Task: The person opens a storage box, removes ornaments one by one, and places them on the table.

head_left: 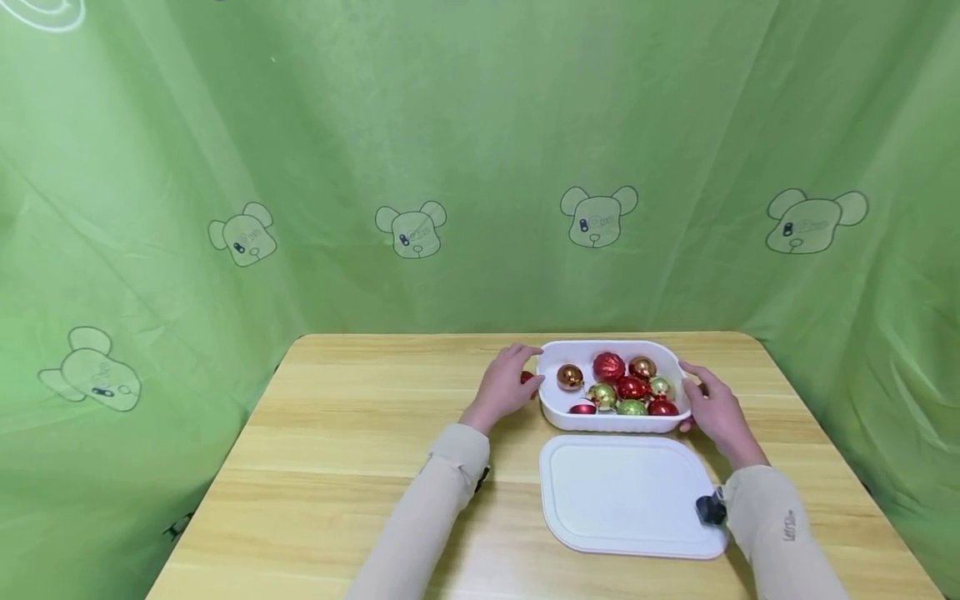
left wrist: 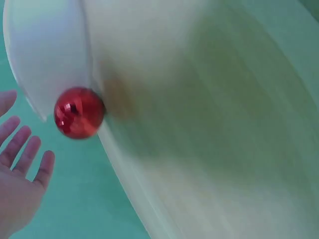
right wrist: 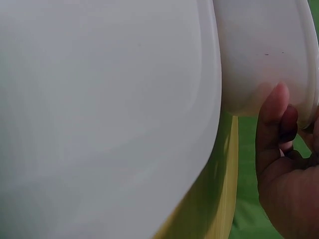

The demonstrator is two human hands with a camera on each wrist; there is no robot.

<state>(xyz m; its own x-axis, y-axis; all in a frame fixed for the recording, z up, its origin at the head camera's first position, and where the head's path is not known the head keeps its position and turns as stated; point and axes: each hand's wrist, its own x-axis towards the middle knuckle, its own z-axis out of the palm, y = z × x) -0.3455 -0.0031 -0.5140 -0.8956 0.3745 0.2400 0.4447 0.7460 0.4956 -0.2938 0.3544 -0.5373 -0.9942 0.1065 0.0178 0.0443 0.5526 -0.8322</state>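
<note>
A white plastic box [head_left: 615, 423] stands toward the back right of the table, holding several shiny Christmas baubles [head_left: 632, 389] in red, green and copper. At its left end is my left hand [head_left: 510, 383], fingers spread and fairly straight. A loose red bauble [left wrist: 79, 113] sits outside the box, between that hand and the box wall, and the left wrist view shows a gap between it and the fingers. My right hand [head_left: 716, 410] holds the box's right end; in the right wrist view a fingertip [right wrist: 280, 94] lies against the wall and other fingers bend beside it.
A flat white lid [head_left: 630, 496] lies on the wooden table [head_left: 337, 467] just in front of the box, partly under the right wrist's camera. A green curtain [head_left: 480, 125] printed with bear heads hangs around the table's back and sides.
</note>
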